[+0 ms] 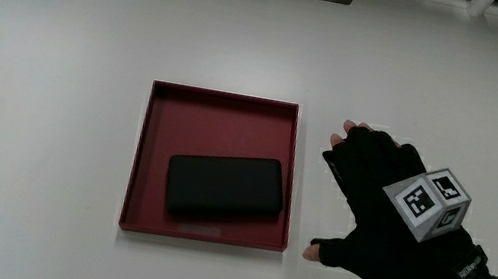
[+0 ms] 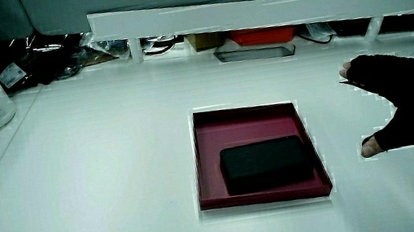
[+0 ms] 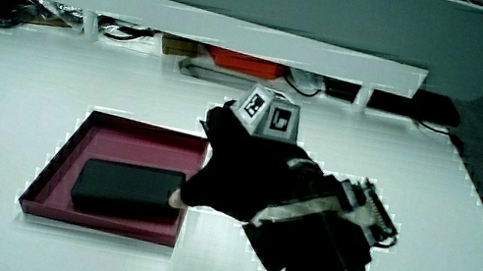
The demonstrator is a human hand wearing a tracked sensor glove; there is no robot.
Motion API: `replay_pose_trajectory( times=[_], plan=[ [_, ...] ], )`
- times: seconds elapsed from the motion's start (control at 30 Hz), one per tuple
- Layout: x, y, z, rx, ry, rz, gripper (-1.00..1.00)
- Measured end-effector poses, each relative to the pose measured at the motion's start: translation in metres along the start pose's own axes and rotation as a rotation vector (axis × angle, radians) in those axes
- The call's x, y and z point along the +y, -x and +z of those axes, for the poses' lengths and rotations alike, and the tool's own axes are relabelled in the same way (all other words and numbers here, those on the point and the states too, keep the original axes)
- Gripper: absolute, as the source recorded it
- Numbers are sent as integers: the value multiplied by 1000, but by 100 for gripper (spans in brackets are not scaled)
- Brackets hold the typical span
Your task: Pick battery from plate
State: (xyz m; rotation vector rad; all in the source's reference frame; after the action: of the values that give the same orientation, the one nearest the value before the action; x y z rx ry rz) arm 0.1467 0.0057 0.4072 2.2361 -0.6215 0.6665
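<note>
the battery (image 1: 224,185) — a flat black slab with rounded corners — lies inside the dark red square plate (image 1: 146,158), in the part of it nearer the person, and nothing touches it. the hand (image 1: 389,214) hovers over the white table (image 1: 42,105) just beside the plate, apart from its rim — thumb and fingers spread, holding nothing. the patterned cube (image 1: 429,203) sits on the back of the hand.

The flat black rectangular battery (image 1: 224,185) lies inside the shallow dark-red square plate (image 1: 150,153), in the part nearer the person. The plate rests on the white table (image 1: 42,105). The black-gloved hand (image 1: 386,205) hovers just beside the plate, fingers spread, apart from it.
</note>
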Motion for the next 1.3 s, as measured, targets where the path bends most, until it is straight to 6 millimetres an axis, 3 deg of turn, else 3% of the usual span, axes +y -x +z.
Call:
replay_pose_trajectory(
  times=[0.2,0.33,0.4,0.6,0.83,1.23,1.3],
  plan=[
    [32,15,-13,92,77,3,0],
    [46,41,-6,-93,53,-22,0],
    [57,41,-11,-78,75,-28,0],
    [93,32,-38,-54,124,-36,0],
    [119,18,-58,-35,183,-106,0],
    [140,6,-82,8,234,-145,0],
    [143,4,-86,0,245,-155,9]
  ],
)
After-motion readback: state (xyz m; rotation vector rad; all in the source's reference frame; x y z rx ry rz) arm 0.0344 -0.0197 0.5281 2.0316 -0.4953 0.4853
